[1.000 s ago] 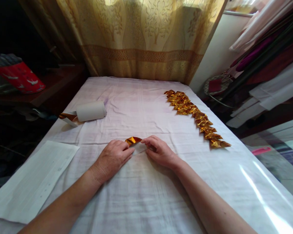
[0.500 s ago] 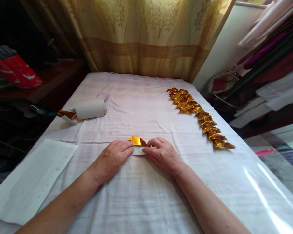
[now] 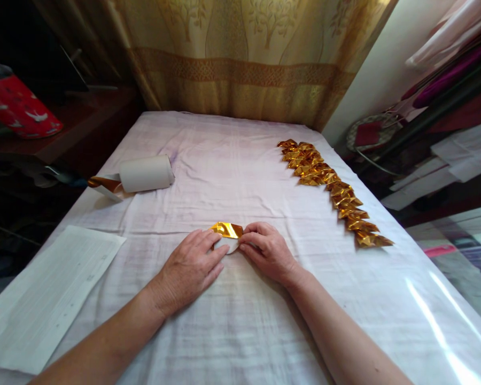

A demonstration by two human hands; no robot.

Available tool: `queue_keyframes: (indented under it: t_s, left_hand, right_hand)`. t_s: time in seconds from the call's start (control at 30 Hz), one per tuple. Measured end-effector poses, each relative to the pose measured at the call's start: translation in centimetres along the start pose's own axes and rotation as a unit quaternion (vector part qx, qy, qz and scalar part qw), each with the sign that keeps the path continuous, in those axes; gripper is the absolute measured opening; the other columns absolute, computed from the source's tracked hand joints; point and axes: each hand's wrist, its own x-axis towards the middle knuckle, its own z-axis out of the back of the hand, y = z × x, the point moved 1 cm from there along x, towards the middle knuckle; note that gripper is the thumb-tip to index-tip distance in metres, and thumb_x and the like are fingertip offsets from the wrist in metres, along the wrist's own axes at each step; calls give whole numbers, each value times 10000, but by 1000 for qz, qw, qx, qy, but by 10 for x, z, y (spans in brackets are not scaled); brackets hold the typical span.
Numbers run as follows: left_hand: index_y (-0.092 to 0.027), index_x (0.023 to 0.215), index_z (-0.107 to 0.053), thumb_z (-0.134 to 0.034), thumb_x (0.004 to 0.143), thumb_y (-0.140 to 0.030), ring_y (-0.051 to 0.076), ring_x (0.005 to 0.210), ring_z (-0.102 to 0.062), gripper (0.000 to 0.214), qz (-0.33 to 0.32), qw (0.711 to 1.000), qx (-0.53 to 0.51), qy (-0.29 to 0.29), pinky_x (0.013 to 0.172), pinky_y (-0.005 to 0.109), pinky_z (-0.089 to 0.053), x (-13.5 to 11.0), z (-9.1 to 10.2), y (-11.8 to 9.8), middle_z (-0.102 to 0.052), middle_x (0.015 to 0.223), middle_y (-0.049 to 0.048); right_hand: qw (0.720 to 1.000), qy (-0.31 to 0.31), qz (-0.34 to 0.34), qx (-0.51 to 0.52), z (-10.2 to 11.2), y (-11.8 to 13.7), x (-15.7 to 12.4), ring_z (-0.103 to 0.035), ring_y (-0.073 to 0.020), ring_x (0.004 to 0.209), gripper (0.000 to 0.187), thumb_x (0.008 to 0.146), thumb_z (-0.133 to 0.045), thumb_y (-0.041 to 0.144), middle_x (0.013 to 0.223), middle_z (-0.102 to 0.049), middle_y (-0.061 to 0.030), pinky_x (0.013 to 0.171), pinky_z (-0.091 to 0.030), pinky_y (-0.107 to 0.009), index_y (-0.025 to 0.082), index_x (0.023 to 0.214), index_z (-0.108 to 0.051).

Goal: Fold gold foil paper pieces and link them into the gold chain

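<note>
Between my hands, low over the white cloth [image 3: 208,342], is a piece of gold foil paper [image 3: 229,230], folded, its pale back showing on the near side. My left hand [image 3: 194,264] is closed on its left end, thumb towards the near edge. The fingers of my right hand [image 3: 266,248] pinch the right end. Parts of the paper are hidden under the fingers. Toward the right lies a long row of folded gold foil pieces [image 3: 342,203], tucked against one another.
A roll of white-backed paper [image 3: 146,174] with gold on its loose end lies at the left. Nearer is a flat white sheet [image 3: 52,299]. A red container [image 3: 22,109] stands on the dark furniture. A curtain [image 3: 232,64] hangs behind, clothes [image 3: 460,149] at the right.
My left hand has shifted slightly, its thumb now over the pale near flap. The foil's right end now looks squarer where it sloped before. The whole view has tilted a little.
</note>
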Motion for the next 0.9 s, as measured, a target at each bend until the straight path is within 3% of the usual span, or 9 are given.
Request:
queue_keyframes:
  t_s: [0.13,0.33,0.5,0.7,0.9]
  left_hand:
    - [-190,1227,-600,-544,921,-213,284,1282,-512,312,8,1000,-16,-24,1100,467,-450,-2,-7,-4,-597,1301,111]
    - [-157,1237,-583,-544,915,-207,275,1244,-546,328,0,999,-26,-47,1072,439,-494,-1,-10,-6,-607,1265,129]
    - [-169,1353,-505,-532,927,-195,269,1250,-543,427,-8,997,-39,-60,1073,446,-496,-2,-10,-4,-597,1284,124]
    - [-234,1392,-513,-527,950,-189,289,1307,-492,445,-18,999,-38,-21,1083,480,-478,-3,-10,-3,-550,1342,119]
    - [-184,1381,-528,-508,958,-207,298,1290,-501,424,-20,1000,-13,-8,1078,484,-485,-1,-7,-5,-559,1329,129]
  right_hand:
    - [1000,-7,-26,-8,-3,2,2,-623,-196,898,102,929,-610,244,968,-675,-68,813,-492,-347,215,901,-704]
    - [999,-14,-35,-33,-6,4,4,-621,-198,885,55,910,-639,241,948,-679,-61,804,-481,-340,215,886,-681]
    - [998,-14,-33,-57,-7,3,4,-619,-204,889,60,910,-640,253,949,-679,-64,806,-475,-345,219,879,-679]
    - [997,-15,-35,-63,-8,2,4,-621,-207,884,47,903,-646,243,945,-678,-64,799,-470,-342,215,887,-680]
    - [997,-9,-44,-64,-8,3,5,-615,-207,876,63,907,-638,256,934,-675,-64,794,-467,-342,213,881,-676]
